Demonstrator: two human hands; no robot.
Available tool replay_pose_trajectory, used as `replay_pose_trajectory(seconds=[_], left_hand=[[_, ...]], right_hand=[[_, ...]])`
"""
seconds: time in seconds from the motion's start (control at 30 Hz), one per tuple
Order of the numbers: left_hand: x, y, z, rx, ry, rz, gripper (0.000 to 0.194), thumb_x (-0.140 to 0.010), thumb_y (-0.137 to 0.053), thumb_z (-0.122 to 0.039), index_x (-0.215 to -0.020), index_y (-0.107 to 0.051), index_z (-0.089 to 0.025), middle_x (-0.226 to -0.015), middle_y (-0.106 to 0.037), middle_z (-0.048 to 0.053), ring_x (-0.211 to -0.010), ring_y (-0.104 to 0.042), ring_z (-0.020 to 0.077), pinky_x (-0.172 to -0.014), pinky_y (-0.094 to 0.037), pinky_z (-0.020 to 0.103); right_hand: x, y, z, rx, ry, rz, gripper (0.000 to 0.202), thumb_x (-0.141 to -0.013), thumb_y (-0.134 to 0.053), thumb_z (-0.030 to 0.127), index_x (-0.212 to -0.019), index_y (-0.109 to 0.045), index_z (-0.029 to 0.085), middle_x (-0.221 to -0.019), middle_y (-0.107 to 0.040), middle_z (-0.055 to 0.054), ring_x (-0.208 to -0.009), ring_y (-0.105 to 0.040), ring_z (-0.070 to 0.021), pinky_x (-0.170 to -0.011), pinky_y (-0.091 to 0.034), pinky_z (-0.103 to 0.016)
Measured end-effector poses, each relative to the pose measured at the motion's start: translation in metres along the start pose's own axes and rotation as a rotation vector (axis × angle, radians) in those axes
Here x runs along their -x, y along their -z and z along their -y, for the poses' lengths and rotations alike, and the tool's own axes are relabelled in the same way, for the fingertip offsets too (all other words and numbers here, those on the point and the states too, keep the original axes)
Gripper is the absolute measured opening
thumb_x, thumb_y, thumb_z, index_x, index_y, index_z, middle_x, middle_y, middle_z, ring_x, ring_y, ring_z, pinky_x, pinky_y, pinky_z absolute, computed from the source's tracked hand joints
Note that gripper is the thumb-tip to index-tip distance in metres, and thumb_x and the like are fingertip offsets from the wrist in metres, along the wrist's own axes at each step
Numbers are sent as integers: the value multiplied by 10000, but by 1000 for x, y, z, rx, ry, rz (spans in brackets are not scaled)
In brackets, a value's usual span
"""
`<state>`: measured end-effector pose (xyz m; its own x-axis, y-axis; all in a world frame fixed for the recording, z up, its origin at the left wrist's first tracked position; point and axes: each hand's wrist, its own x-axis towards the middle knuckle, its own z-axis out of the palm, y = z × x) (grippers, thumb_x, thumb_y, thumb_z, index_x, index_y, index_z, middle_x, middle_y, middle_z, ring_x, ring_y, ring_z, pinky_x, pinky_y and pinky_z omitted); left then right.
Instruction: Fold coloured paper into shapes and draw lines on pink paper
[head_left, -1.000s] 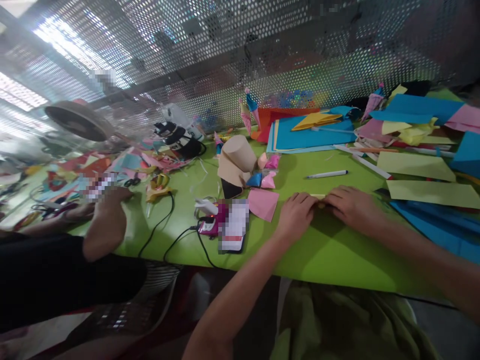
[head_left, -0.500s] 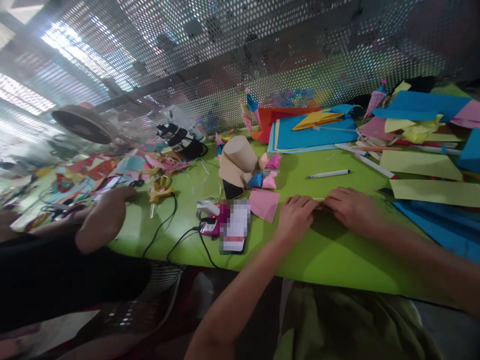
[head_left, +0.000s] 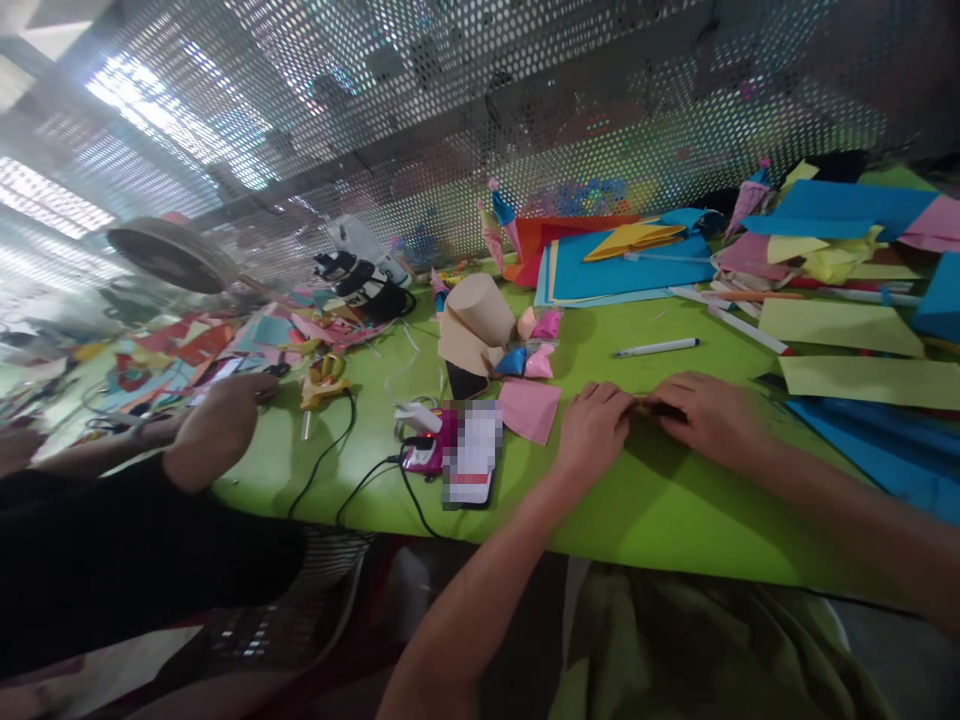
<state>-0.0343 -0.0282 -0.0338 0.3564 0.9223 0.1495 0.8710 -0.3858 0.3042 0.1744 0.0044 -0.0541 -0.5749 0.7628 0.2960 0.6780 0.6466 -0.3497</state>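
Observation:
Close together on the green table, both hands pinch a thin, narrow yellowish paper strip [head_left: 643, 403], of which only a short piece shows. My left hand [head_left: 596, 425] has its fingers curled over the strip's left end. At the other end, my right hand [head_left: 697, 412] is closed on it with the fingers bent and a dark gap under them. A pink paper square [head_left: 529, 410] lies just left of my left hand. Beyond the hands rests a white marker [head_left: 658, 347] with a blue tip. Small pink and blue folded paper pieces [head_left: 512, 362] sit beside a tan paper roll [head_left: 481, 308].
Left of centre are a phone [head_left: 472, 455], a magenta device [head_left: 424, 457] with cables and a yellow glue gun [head_left: 321, 385]. A co-worker's arm [head_left: 217, 430] reaches over the table at left. Blue sheets [head_left: 630, 268] and yellow strips [head_left: 840, 327] lie at the back and right.
My right hand's fingers have lifted and bent more, and less of the yellowish strip shows between the hands. The co-worker's hand at left has shifted slightly.

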Motion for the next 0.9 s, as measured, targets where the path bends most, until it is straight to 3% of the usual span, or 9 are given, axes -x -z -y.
replay_pose_trajectory(seconds=[0.23,0.43,0.67,0.9], left_hand=[[0,-5,4,39,-6,-45,136,-1000,-566,-258,-1006,-685,-192,-1023,-694,42,-968,-579,211,-838,-483,361],[6,-8,3,-36,-14,-76,197,-974,-582,-187,-1148,-670,-214,-1152,-691,35,-1050,-580,216,-888,-467,375],[5,-4,2,-181,-91,-37,243,-956,-560,-120,-1152,-674,-209,-1175,-697,52,-1091,-581,236,-908,-443,396],[0,-6,2,-187,-59,-43,228,-1004,-529,-153,-1162,-686,-204,-1119,-690,39,-1028,-581,205,-855,-437,349]], right_hand=[[-3,3,2,88,78,4,141,-955,-565,187,-947,-700,226,-927,-734,-73,-898,-655,-272,-771,-448,-392],[-6,5,3,128,111,3,134,-939,-578,134,-902,-689,199,-878,-725,-68,-864,-653,-255,-730,-424,-357],[-8,7,3,142,99,4,162,-994,-561,199,-917,-704,196,-896,-737,-58,-874,-652,-240,-744,-426,-362],[-8,7,4,180,111,-27,229,-1024,-531,229,-950,-745,200,-932,-743,-81,-902,-645,-251,-758,-412,-374]])
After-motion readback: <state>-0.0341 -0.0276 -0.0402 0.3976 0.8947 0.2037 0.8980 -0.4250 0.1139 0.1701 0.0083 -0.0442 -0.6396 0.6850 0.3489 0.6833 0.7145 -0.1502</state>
